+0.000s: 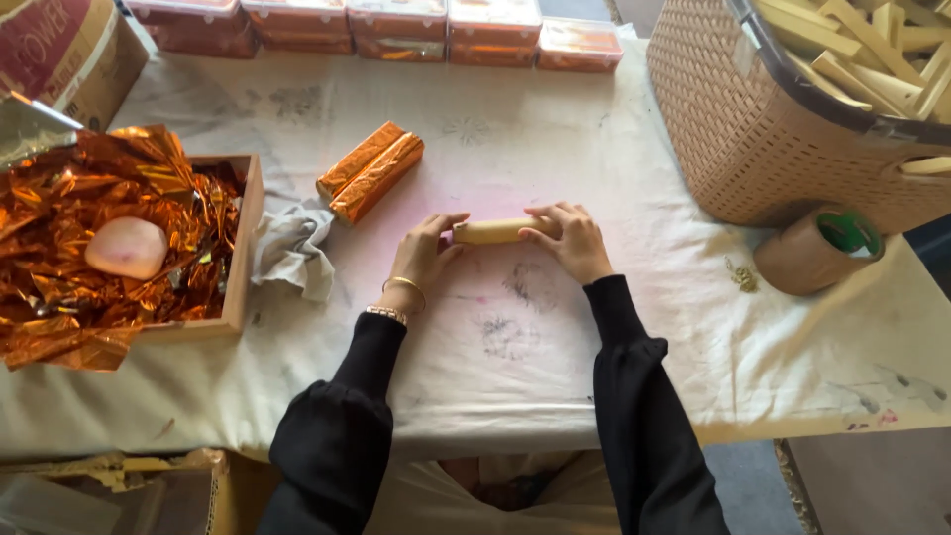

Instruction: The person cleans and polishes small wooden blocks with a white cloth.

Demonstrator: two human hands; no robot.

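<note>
A tan, unwrapped bar lies crosswise on the white cloth-covered table. My left hand grips its left end, fingers curled over it. My right hand holds the right end from above. Both arms are in black sleeves, and bangles circle the left wrist. Two bars wrapped in shiny orange foil lie side by side just beyond my left hand.
A wooden box of crumpled orange foil with a pale pink lump sits left, a grey rag beside it. A woven basket of tan bars stands right, a brown tape roll below it. Clear lidded boxes line the far edge.
</note>
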